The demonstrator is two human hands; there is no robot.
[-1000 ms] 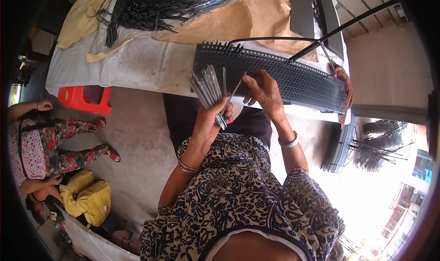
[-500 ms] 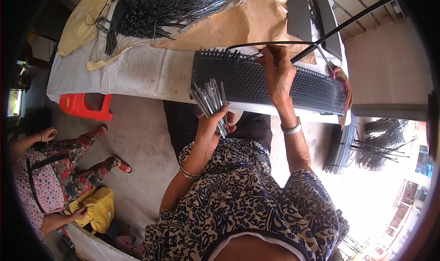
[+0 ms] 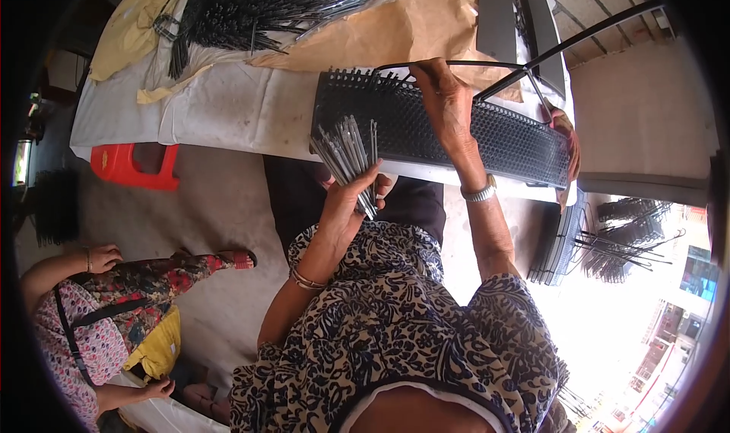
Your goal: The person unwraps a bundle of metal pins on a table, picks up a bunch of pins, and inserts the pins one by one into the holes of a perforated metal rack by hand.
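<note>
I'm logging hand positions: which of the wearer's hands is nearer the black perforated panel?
Right. The right hand is over the perforated panel, near its far edge; the left hand is short of its near edge, holding thin rods.

Left hand (image 3: 346, 202) closed in front of the torso, thumb angled up-right, fingers curled behind. Left forearm (image 3: 287, 309) rises from lower left, elbow bent. Right hand (image 3: 448, 111) farther out, back showing, fingers bunched, grip unreadable. Right forearm (image 3: 489, 228) reaches forward, wrist roughly straight.
</note>
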